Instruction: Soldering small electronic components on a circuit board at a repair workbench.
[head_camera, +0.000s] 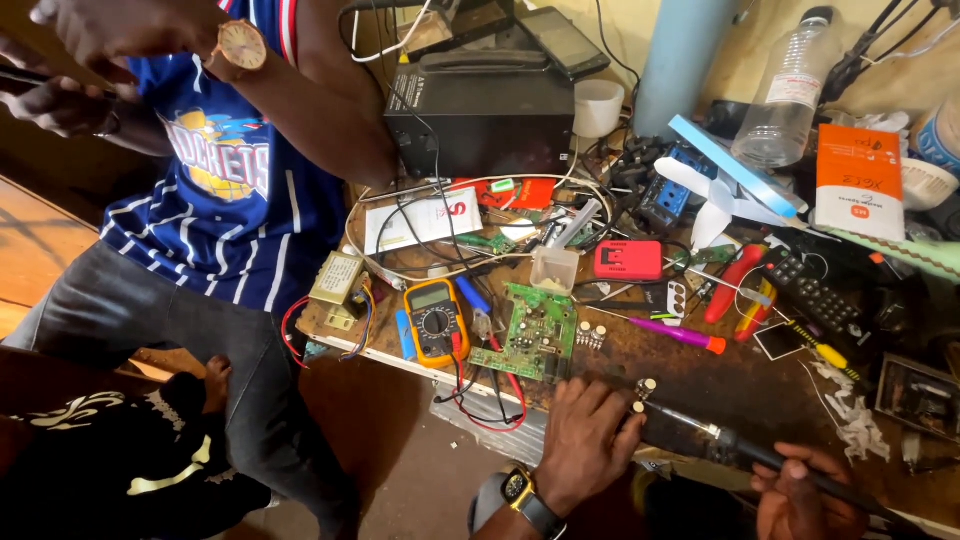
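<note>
Under my left hand (585, 440) sits the near edge of the cluttered workbench (740, 385), fingers curled and pressing down on small silver cylindrical parts (643, 395); one shows at my fingertips and another just beyond them. My right hand (800, 495) is wrapped closed around the black handle of a soldering iron (720, 438), a dark, slim tool whose metal shaft runs leftward and ends at those silver parts beside my left fingers. On my left wrist is a square-faced watch (518, 488). Just beyond my left hand lies a green circuit board (540, 332), bare and studded with components, with red and black leads (490, 395) looping past it. Left of that board is a yellow multimeter (436, 322) with a round dial. Farther beyond my right hand lie a pink-handled screwdriver (680, 334) and a red one (733, 282). Well off to my left stands another person in a blue striped jersey (225, 170), apart from my hands.
</note>
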